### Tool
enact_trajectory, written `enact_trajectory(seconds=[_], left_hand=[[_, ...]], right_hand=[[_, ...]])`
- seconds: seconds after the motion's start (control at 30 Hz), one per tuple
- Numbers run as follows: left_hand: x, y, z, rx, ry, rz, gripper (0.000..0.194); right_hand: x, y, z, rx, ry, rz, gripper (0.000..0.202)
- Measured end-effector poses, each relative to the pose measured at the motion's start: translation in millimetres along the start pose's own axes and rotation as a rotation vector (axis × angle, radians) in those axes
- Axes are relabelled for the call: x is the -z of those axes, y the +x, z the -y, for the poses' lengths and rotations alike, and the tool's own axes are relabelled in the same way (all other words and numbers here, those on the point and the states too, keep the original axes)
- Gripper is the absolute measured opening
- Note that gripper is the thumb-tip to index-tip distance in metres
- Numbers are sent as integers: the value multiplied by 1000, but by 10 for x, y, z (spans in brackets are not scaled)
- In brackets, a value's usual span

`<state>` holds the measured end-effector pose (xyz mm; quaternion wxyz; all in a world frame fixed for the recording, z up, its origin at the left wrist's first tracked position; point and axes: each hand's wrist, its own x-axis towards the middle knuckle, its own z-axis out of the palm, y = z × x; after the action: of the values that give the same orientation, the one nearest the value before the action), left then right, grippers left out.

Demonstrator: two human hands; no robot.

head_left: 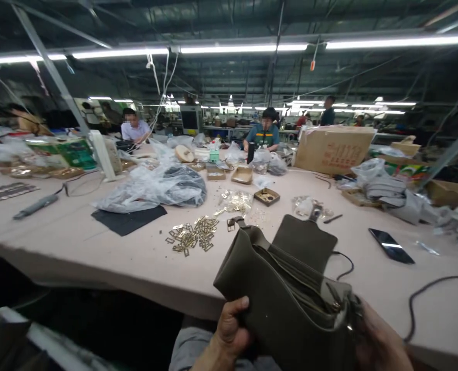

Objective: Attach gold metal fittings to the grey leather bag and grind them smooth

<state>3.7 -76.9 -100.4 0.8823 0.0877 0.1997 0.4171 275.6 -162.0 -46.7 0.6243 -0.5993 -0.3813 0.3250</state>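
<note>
A dark olive handbag (pixel 283 314) is tilted between my two hands above the table's front edge. Its flap (pixel 304 242) is folded back over the tabletop, so the open mouth and inner lining show. My left hand (pixel 232 330) holds the lower left of the bag, thumb on the front panel and the other fingers partly hidden beneath. At the right end, my right hand (pixel 379 340) grips the bag near its side hardware; most of those fingers are hidden. A short strap with a buckle (pixel 232 224) sticks out from the bag's left end.
Loose metal buckles (pixel 193 234) lie in a pile left of the bag. Around them are a black sheet (pixel 128 219), plastic bags (pixel 155 185), a small tray (pixel 267 196), a phone (pixel 391 246) and a cable (pixel 414 309). Other people sit across the table.
</note>
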Motion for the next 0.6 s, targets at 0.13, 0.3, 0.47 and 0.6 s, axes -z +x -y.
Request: enact_trajectory(seconds=[0.13, 0.3, 0.47, 0.6], left_hand=[[116, -20, -265, -166, 57, -121, 42], [117, -1, -431, -373, 148, -192, 35], [108, -21, -443, -382, 231, -368, 52], [156, -97, -392, -263, 378, -397, 54]], right_hand=[[-771, 264, 529, -25, 29, 203, 78], [-1187, 684, 700, 61, 41, 332, 79], [-1334, 942, 435, 177, 9, 377, 62], [-1405, 945, 331, 250, -51, 317, 50]])
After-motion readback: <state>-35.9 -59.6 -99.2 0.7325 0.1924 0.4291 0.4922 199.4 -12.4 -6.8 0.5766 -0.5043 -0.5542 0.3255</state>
